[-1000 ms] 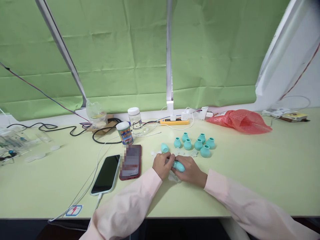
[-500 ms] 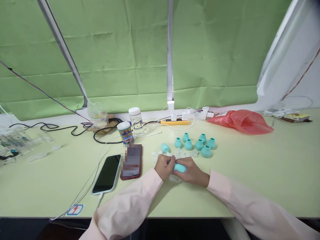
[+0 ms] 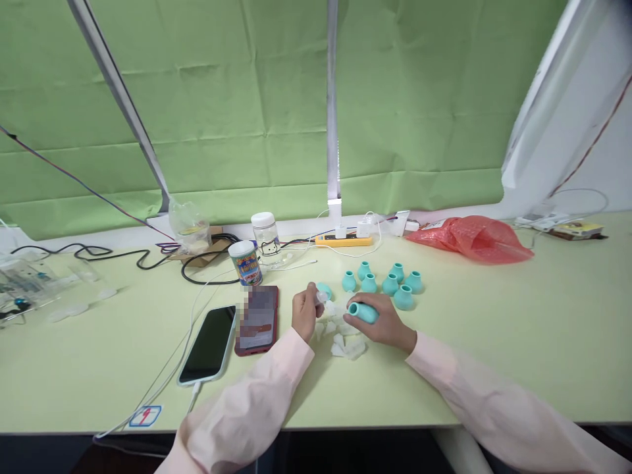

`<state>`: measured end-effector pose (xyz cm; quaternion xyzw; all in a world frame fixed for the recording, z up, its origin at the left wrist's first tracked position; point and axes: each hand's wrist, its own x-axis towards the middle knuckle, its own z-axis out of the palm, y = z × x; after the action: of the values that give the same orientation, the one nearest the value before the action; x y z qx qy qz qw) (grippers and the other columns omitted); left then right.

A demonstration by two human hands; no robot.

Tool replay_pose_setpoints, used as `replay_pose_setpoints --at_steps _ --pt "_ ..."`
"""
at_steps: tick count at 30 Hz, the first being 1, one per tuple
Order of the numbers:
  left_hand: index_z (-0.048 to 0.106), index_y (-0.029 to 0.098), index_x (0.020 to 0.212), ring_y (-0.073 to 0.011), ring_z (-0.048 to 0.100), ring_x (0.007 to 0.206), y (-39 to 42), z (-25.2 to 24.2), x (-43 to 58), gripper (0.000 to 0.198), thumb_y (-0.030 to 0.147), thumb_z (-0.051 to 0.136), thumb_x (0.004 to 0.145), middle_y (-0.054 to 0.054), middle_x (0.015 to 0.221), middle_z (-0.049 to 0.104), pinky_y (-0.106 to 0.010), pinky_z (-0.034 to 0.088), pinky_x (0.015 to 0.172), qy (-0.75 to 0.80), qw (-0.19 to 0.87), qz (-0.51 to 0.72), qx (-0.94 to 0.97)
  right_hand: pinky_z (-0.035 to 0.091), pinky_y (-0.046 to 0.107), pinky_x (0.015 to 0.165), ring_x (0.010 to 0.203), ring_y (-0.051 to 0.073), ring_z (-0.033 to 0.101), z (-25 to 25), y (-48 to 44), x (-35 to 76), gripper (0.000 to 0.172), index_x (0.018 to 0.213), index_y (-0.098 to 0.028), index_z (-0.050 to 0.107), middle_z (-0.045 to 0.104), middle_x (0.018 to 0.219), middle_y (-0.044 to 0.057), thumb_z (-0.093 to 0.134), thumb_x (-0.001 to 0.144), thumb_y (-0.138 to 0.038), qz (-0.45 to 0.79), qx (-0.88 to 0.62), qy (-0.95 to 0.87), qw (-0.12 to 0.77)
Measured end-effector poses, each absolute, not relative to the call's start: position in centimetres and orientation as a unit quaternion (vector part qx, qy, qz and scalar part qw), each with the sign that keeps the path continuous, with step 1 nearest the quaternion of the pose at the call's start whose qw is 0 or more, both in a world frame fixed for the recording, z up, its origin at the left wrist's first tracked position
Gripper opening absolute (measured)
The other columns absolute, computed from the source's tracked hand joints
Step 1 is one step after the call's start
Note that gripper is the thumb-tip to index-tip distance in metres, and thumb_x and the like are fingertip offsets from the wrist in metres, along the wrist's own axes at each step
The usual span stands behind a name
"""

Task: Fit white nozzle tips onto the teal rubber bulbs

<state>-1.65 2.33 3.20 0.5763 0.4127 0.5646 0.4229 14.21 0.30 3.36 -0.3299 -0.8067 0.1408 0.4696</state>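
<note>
My right hand (image 3: 388, 320) is wrapped round a small turquoise vase-shaped pot (image 3: 365, 313), tilted so its open mouth faces left. Between the fingers of my left hand (image 3: 305, 312) is a small translucent white plastic piece (image 3: 321, 297), its exact kind unclear. Another turquoise pot (image 3: 324, 289) lies just behind that hand, partly hidden. Several matching turquoise pots (image 3: 390, 284) stand upright in a group behind my right hand. Translucent white scraps (image 3: 348, 347) are scattered on the table between and below the hands.
Two phones, one black-screened (image 3: 208, 345) and one red-cased (image 3: 257, 321), lie left of my hands. Behind them stand a labelled tub (image 3: 245, 264) and a clear jar (image 3: 267, 240). A yellow power strip (image 3: 344, 241) and red plastic bag (image 3: 469, 238) line the back.
My hands, together on the turquoise pot before, have moved apart. The left went up and leftward with the translucent piece; the pot stays in the right, its open mouth now showing.
</note>
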Motion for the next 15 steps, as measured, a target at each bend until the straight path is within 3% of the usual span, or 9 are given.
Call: replay_pose_setpoints --at_steps 2,5,8,10,15 --pt "0.035 0.017 0.048 -0.0068 0.031 0.037 2.4 3.2 -1.8 0.042 0.044 0.024 0.078 0.005 0.038 0.032 -0.021 0.024 0.042 0.431 0.362 0.558 0.61 0.044 0.026 0.056 0.057 0.013 0.054 4.4 0.6 15.0 0.016 0.068 -0.015 0.052 0.057 0.063 0.002 0.057 0.065 -0.031 0.322 -0.317 -0.82 0.352" --pt "0.041 0.018 0.067 -0.0084 0.038 0.044 2.3 3.1 -2.0 0.032 0.043 0.024 0.079 0.005 0.046 0.039 -0.02 0.028 0.048 0.469 0.264 0.526 0.659 0.047 0.026 0.055 0.057 0.014 0.058 5.4 0.4 15.9 0.022 0.068 -0.014 0.051 0.059 0.062 0.002 0.058 0.064 -0.035 0.594 -0.226 -0.768 0.081" --pt "0.04 0.02 0.084 -0.0099 0.043 0.047 2.5 3.0 -2.2 0.023 0.041 0.032 0.077 0.006 0.05 0.043 -0.02 0.028 0.049 0.518 0.178 0.44 0.711 0.047 0.029 0.067 0.072 0.017 0.059 5.2 -0.4 15.8 0.028 0.071 -0.012 0.051 0.062 0.075 0.007 0.063 0.059 -0.035 0.713 -0.148 -0.679 -0.093" --pt "0.04 0.021 0.089 -0.0108 0.046 0.051 2.7 2.9 -2.5 0.021 0.036 0.038 0.075 0.005 0.054 0.047 -0.02 0.029 0.049 0.541 0.123 0.38 0.74 0.046 0.03 0.07 0.076 0.018 0.059 4.5 -0.8 15.1 0.031 0.072 -0.01 0.051 0.061 0.082 0.01 0.065 0.056 -0.033 0.739 -0.124 -0.652 -0.117" --pt "0.044 0.024 0.093 -0.0138 0.052 0.071 3.5 2.3 -2.9 0.02 0.023 0.04 0.073 0.0 0.08 0.055 -0.022 0.033 0.056 0.577 0.001 0.244 0.78 0.046 0.029 0.067 0.077 0.017 0.059 2.7 -0.5 13.7 0.027 0.074 -0.011 0.05 0.061 0.087 0.012 0.063 0.059 -0.029 0.703 -0.176 -0.688 0.044"
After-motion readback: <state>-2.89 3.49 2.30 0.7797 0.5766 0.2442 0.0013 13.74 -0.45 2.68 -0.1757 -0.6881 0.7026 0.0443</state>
